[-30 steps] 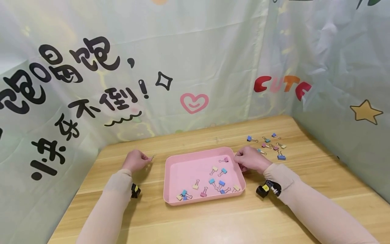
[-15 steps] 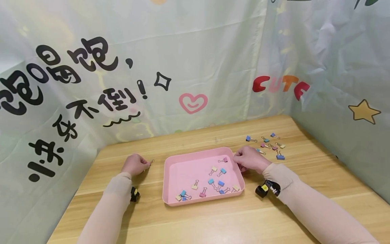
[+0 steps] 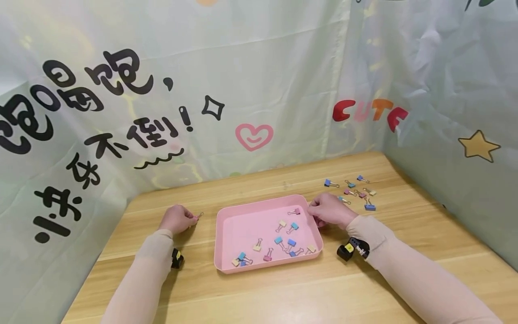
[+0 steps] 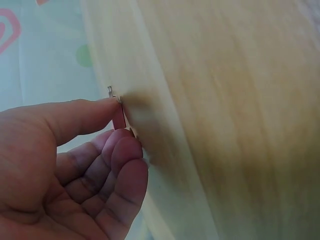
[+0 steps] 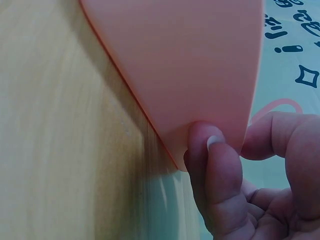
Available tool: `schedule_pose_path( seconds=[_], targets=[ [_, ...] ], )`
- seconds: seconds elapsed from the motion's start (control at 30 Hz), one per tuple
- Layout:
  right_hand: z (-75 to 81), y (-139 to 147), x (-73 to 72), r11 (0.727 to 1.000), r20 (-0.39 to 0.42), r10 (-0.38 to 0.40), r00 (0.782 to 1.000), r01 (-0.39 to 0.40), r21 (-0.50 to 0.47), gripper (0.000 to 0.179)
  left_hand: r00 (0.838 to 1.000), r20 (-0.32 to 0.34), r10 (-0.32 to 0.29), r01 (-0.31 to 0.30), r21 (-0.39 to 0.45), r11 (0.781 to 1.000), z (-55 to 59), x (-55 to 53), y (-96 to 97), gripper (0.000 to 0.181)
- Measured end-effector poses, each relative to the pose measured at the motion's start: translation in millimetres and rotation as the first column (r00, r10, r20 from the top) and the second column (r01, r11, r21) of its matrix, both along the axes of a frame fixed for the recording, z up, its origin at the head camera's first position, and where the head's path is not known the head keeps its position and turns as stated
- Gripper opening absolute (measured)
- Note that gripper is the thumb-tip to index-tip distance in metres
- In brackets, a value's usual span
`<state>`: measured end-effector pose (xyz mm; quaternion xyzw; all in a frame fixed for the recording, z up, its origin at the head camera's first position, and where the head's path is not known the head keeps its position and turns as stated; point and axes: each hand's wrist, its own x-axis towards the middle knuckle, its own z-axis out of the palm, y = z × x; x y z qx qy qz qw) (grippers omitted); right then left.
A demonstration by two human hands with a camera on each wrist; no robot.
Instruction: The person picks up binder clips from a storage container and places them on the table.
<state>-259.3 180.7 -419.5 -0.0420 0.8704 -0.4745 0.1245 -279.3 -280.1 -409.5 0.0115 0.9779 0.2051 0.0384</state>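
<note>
My left hand [image 3: 176,219] is low over the wooden table, left of the pink tray [image 3: 243,225]. Thumb and fingertips pinch a small pink binder clip [image 4: 118,120], its wire handle poking out past the thumb. Much of the clip is hidden by the fingers. At the tray's far right corner, my right hand [image 3: 332,210] holds the side wall, thumb at the rim and curled fingers against the outside, as the right wrist view shows. Several binder clips in yellow, blue, teal and pink lie inside the tray, including a pink clip [image 3: 268,255] near the front wall.
Beyond my right hand, several more binder clips lie loose on the table [image 3: 275,297], among them a blue clip [image 3: 370,207]. A printed cloth backdrop [image 3: 283,90] rises along the table's back and sides.
My left hand has shifted slightly toward me, and the clip in it has turned so its pink body shows. The right hand keeps its hold on the tray. The head view has swung slightly.
</note>
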Motion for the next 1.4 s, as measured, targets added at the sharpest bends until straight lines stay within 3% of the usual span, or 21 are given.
schedule_pose_path(
  seconds=[0.3, 0.47, 0.6, 0.87, 1.1, 1.23, 1.4],
  targets=[
    [2.5, 0, -1.5, 1.000, -0.001, 0.012, 1.000, -0.012, 0.005, 0.013, 1.000, -0.007, 0.025, -0.025, 0.039, 0.999, 5.9, 1.0, -2.2, 0.025],
    [2.5, -5, -2.7, 1.000, -0.011, 0.016, 1.000, -0.016, 0.011, 0.013, 0.997, -0.074, 0.025, -0.021, 0.064, 0.998, 20.2, 3.4, 0.4, 0.029],
    [2.5, -9, -3.2, 1.000, -0.019, 0.024, 1.000, -0.023, 0.012, 0.013, 0.992, -0.127, -0.008, 0.016, 0.062, 0.998, 32.6, 5.3, 8.4, 0.031],
    [1.3, -5, 0.5, 1.000, -0.002, -0.016, 1.000, 0.016, 0.015, 0.012, 0.989, -0.114, -0.091, 0.107, 0.143, 0.984, 45.0, 1.5, 48.6, 0.035],
    [0.5, 0, -0.8, 1.000, 0.002, -0.027, 1.000, 0.027, -0.010, 0.012, 0.966, -0.170, -0.194, 0.212, 0.093, 0.973, 56.8, -0.9, 85.5, 0.034],
    [0.4, 1, -0.8, 0.999, 0.002, -0.026, 1.000, 0.026, -0.021, 0.013, 0.966, -0.153, -0.207, 0.224, 0.104, 0.969, 62.5, 2.8, 106.0, 0.033],
    [1.0, -5, 1.1, 1.000, -0.011, -0.014, 1.000, 0.014, -0.016, 0.014, 0.966, -0.148, -0.214, 0.232, 0.120, 0.965, 60.5, 7.4, 122.8, 0.029]
  ],
)
